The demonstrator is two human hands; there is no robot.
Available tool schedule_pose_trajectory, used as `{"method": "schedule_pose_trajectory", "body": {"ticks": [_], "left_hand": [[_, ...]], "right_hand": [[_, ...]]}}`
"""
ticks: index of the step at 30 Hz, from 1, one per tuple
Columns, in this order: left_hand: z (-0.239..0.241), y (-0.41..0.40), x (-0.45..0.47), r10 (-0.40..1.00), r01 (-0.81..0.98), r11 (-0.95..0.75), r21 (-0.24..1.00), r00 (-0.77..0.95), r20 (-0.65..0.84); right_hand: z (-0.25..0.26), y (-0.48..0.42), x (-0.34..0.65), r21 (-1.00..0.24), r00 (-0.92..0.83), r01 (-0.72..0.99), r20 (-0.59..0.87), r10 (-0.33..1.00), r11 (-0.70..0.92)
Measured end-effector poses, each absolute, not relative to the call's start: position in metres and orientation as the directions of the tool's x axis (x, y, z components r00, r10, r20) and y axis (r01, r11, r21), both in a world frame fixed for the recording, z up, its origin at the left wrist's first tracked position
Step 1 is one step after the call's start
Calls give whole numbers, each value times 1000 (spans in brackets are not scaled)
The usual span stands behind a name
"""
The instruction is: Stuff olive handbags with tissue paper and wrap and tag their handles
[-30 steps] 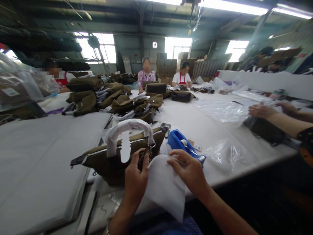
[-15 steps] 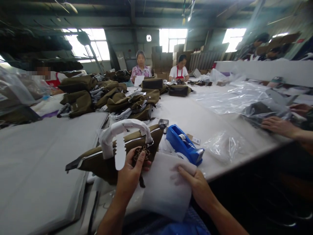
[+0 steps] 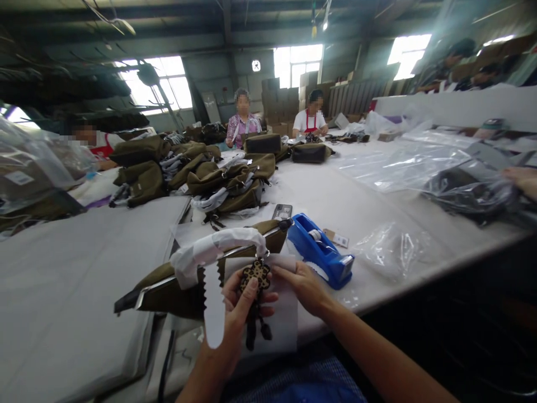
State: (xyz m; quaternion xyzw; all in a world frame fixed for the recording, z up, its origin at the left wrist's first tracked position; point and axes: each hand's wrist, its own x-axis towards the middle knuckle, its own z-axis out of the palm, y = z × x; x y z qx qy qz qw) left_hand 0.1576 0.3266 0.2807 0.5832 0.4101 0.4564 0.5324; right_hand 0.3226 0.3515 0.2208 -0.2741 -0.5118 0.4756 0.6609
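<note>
An olive handbag (image 3: 168, 291) stands in front of me, its zipper running along the top and its handle (image 3: 218, 243) wrapped in white. A leopard-print flower charm (image 3: 255, 274) with dark tassels hangs from the handle's ring. My left hand (image 3: 241, 302) pinches this charm between thumb and fingers. Behind the charm, against the bag, lies a sheet of thin white paper (image 3: 285, 313). My right hand (image 3: 304, 285) grips the sheet's upper right edge, close beside the charm. A white strip with a toothed edge (image 3: 215, 308) dangles from the handle over my left wrist.
Right of the bag sit a blue tape dispenser (image 3: 321, 252), a phone (image 3: 282, 211) and a tag (image 3: 335, 238). Olive bags (image 3: 226, 179) are piled behind. Stacked white sheets (image 3: 75, 291) lie left; clear plastic (image 3: 394, 252) lies right. Co-workers (image 3: 310, 117) sit across the table.
My right hand has brought the paper left and up, behind the charm. My left hand still holds the charm, now turned flower side up. The co-worker's hand at right has drawn back.
</note>
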Motion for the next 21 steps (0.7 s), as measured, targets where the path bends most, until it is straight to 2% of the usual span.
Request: {"method": "schedule_pose_trajectory", "body": {"ticks": [3,6,12,15,17,19,21], "left_hand": [[268,330,162,978,-73,-69,995,194,82],[255,342,163,980,-64,-113,992,155,122],[240,361,162,955,70,-262,963,160,248],[239,352,151,928,222,-362,905,177,328],[240,341,135,888,354,-452,819,95,449],[242,333,115,812,445,-500,743,-57,581],[245,331,98,783,473,-482,738,-145,604]], "right_hand": [[222,360,321,-823,-8,-491,332,943,286],[222,365,321,-811,-34,-525,326,945,260],[236,361,320,-805,-5,-397,482,876,441],[241,361,320,-793,-16,-422,492,871,440],[241,362,320,-801,-26,-447,456,890,397],[241,364,322,-805,-57,-481,424,904,348],[240,365,324,-805,-97,-509,404,910,303]]}}
